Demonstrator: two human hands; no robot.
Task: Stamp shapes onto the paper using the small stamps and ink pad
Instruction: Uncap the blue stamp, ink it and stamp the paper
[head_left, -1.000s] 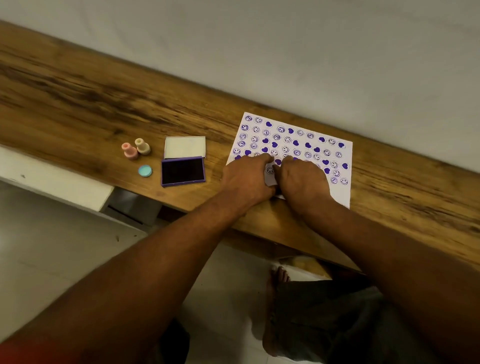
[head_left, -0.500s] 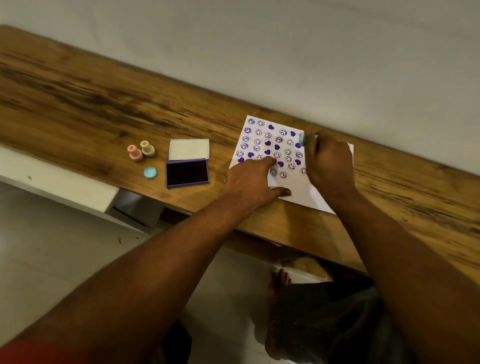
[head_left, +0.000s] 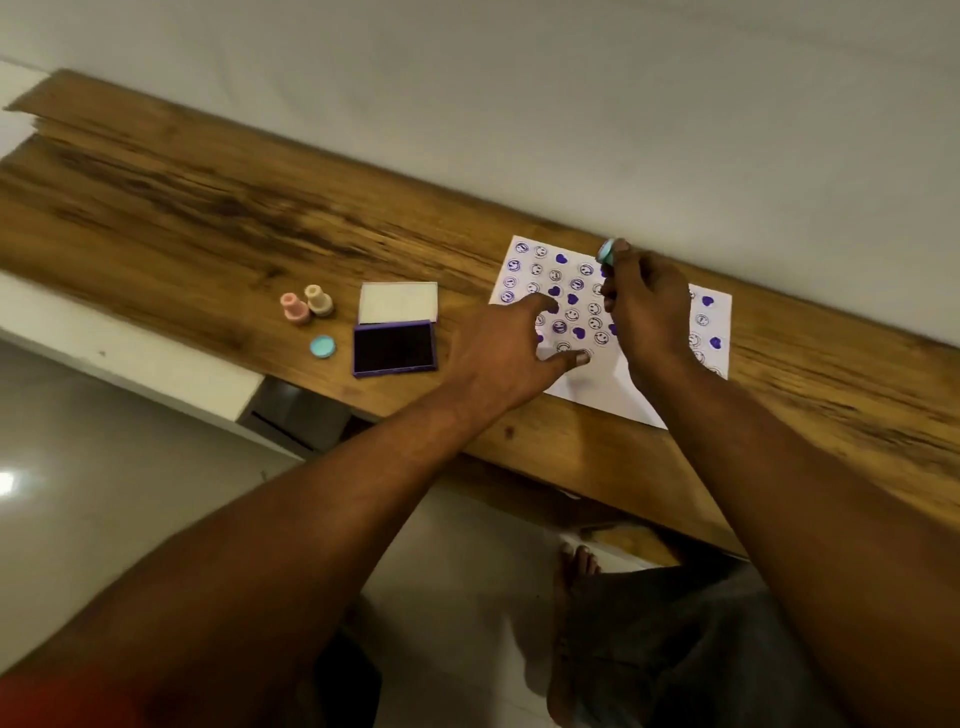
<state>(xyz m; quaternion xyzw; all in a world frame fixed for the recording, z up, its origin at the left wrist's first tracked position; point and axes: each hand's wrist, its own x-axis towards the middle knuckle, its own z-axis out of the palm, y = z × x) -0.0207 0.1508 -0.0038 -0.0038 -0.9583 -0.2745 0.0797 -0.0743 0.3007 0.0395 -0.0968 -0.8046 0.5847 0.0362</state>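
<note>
A white paper (head_left: 597, 395) covered with purple smiley and heart prints lies on the wooden shelf (head_left: 208, 208). My right hand (head_left: 649, 312) is raised above the paper and pinches a small teal stamp (head_left: 605, 251) at its fingertips. My left hand (head_left: 509, 348) rests on the paper's left part with fingers spread, holding the sheet down. To the left the ink pad (head_left: 393, 347) lies with its purple case open and its white lid (head_left: 398, 302) folded back. A pink stamp (head_left: 295, 308) and a beige stamp (head_left: 319, 300) stand further left, near a teal cap (head_left: 322, 346).
A white wall (head_left: 571, 104) runs along the shelf's far edge. Below the shelf's near edge are a white ledge (head_left: 130, 353), a tiled floor and my bare foot (head_left: 576, 566).
My right hand lifted off the near part of the paper and rose toward its far edge with the teal stamp. My left hand spread its fingers on the sheet.
</note>
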